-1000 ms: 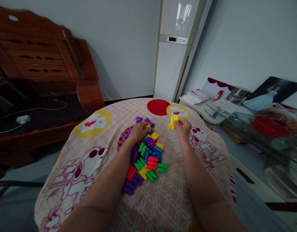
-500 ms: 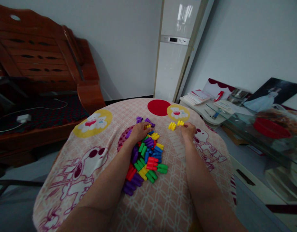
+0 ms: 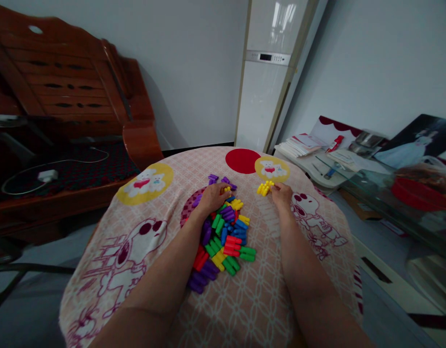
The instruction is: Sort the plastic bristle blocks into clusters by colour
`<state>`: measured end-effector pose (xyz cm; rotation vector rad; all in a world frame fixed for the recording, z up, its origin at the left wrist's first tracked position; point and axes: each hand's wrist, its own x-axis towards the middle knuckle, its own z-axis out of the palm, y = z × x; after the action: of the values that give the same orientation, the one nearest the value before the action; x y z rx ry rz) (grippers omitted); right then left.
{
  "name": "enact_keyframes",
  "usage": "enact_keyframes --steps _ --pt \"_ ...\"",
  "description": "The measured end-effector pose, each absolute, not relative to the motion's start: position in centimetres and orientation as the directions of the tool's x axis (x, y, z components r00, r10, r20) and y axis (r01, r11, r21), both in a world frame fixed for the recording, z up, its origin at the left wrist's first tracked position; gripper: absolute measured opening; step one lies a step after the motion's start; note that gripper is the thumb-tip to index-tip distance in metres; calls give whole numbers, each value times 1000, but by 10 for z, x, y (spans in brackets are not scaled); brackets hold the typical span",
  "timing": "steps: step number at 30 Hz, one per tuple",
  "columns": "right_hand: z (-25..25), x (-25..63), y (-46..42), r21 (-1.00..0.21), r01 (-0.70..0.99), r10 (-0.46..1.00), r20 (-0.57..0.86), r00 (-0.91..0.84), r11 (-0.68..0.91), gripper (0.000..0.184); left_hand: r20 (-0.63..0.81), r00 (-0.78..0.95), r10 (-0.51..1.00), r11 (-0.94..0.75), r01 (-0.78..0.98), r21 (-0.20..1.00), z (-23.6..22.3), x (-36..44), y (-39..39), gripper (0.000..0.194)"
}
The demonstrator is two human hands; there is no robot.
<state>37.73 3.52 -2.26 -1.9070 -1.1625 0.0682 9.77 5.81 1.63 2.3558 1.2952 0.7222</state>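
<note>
A heap of small plastic blocks in purple, green, red, blue and yellow lies in the middle of a round table under a pink cartoon cloth. My left hand rests on the far end of the heap, fingers curled over a yellow block. My right hand lies low on the cloth to the right, its fingertips touching a small group of yellow blocks set apart from the heap. Its fingers are bent and close together.
A tall white floor air conditioner stands behind the table. A dark wooden bench with a white charger and cable is at the left. A glass-topped table with papers, a red bowl and a picture is at the right.
My right hand held the yellow blocks up a second ago; it has lowered them onto the cloth and now stays beside them. My left hand has stayed on the heap.
</note>
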Motion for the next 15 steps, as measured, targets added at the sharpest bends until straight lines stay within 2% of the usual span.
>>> enact_keyframes --steps 11,15 --pt "-21 372 33 -726 683 813 348 467 -82 36 281 454 845 -530 646 549 13 98 60 35" --pt "-18 370 31 -747 660 825 323 464 -79 37 268 460 846 -521 612 595 14 98 59 38"
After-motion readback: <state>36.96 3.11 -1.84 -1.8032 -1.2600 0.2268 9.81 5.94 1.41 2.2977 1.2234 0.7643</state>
